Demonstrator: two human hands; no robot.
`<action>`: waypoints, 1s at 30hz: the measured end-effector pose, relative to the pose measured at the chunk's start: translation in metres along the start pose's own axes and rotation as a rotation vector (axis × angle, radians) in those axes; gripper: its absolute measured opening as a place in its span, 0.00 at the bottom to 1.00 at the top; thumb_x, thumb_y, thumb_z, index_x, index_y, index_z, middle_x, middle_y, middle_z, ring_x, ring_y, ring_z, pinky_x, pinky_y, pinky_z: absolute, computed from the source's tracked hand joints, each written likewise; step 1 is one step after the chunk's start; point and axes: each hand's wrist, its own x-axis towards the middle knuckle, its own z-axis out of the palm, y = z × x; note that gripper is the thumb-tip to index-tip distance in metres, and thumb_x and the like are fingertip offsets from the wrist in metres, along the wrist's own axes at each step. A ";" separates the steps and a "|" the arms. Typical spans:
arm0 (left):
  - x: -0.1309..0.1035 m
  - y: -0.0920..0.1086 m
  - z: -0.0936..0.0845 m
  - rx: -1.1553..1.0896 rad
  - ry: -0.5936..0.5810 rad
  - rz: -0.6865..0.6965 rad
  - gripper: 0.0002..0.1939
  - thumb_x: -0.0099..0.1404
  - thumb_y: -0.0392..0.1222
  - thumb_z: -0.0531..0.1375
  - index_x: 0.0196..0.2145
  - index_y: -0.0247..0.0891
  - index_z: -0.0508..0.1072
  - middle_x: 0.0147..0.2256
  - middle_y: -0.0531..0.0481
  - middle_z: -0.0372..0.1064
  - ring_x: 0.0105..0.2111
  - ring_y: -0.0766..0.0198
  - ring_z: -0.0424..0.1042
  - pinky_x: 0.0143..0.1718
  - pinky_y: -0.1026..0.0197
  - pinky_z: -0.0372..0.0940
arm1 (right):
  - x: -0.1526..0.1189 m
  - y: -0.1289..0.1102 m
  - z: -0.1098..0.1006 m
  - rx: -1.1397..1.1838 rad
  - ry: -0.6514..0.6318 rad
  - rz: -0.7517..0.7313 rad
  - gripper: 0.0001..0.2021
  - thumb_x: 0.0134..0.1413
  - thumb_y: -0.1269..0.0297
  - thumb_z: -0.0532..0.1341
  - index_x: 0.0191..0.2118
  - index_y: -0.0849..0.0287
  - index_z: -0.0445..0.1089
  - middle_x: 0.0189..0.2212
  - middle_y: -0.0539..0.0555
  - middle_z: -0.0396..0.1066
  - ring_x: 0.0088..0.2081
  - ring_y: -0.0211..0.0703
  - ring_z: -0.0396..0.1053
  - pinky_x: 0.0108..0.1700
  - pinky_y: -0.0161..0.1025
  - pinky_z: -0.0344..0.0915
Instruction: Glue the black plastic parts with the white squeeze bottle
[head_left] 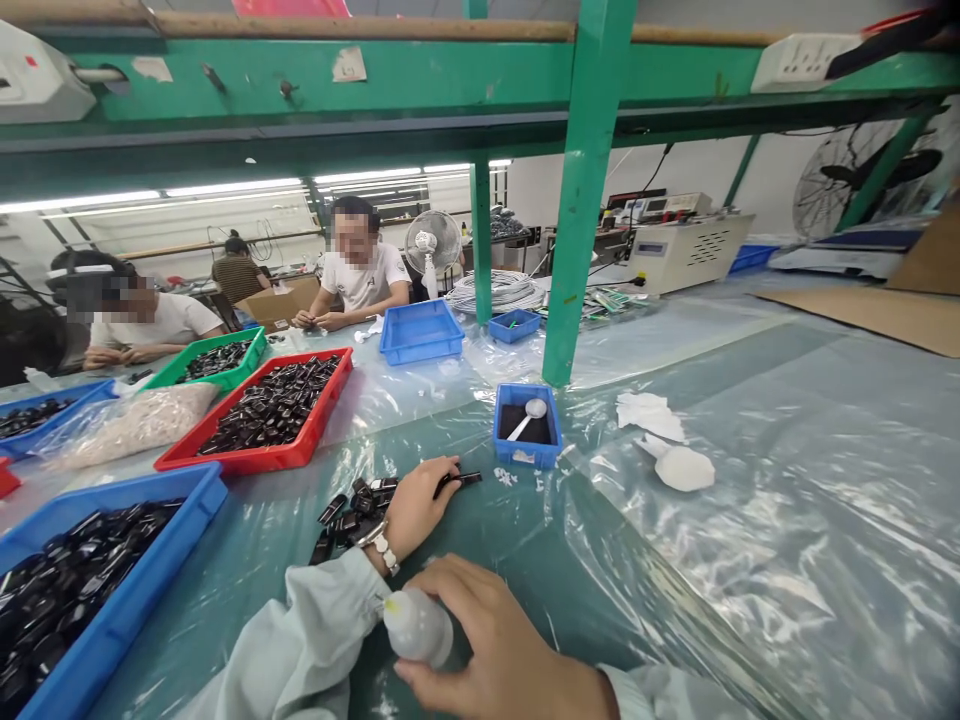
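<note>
My left hand (418, 509) reaches forward over the plastic-covered table and pinches a small black part (459, 481) at its fingertips. A loose pile of similar black parts (352, 508) lies just left of that hand. My right hand (499, 655) sits near the bottom edge and grips a small whitish squeeze bottle (417, 626) with a yellow tip, lying sideways. A small blue bin (527, 427) holding dark material and a white spoon stands just beyond my left hand.
A large blue tray (166, 555) of black parts is at the left, with a red tray (264, 455) and a green tray (180, 366) behind it. A green post (581, 200) rises mid-table. White scraps (667, 440) lie to the right. Other people sit at the far left.
</note>
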 end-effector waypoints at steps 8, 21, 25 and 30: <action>-0.071 -0.008 -0.061 -0.048 0.061 -0.120 0.10 0.67 0.46 0.54 0.35 0.40 0.72 0.56 0.45 0.64 0.58 0.52 0.59 0.60 0.47 0.53 | 0.001 0.000 0.000 -0.014 -0.045 -0.012 0.14 0.44 0.68 0.64 0.41 0.58 0.66 0.33 0.54 0.71 0.34 0.46 0.70 0.37 0.41 0.68; -0.186 0.035 -0.083 -0.376 0.175 -0.578 0.15 0.65 0.41 0.50 0.20 0.40 0.59 0.42 0.46 0.74 0.43 0.54 0.72 0.42 0.56 0.67 | -0.004 0.003 0.010 -0.024 -0.093 0.189 0.10 0.51 0.61 0.61 0.40 0.54 0.65 0.31 0.53 0.71 0.30 0.47 0.70 0.30 0.41 0.68; -0.189 0.038 -0.074 -0.500 0.095 -0.454 0.18 0.54 0.32 0.56 0.16 0.40 0.49 0.45 0.49 0.74 0.51 0.52 0.67 0.49 0.55 0.62 | -0.001 -0.002 0.028 0.037 -0.187 0.284 0.09 0.56 0.58 0.58 0.40 0.56 0.64 0.29 0.53 0.73 0.30 0.47 0.73 0.29 0.39 0.70; -0.188 0.037 -0.069 -0.609 0.072 -0.449 0.20 0.56 0.32 0.56 0.16 0.39 0.47 0.35 0.50 0.71 0.29 0.66 0.68 0.30 0.64 0.61 | 0.011 -0.006 0.048 0.097 -0.293 0.352 0.13 0.59 0.55 0.55 0.46 0.55 0.65 0.41 0.56 0.74 0.43 0.48 0.73 0.40 0.40 0.71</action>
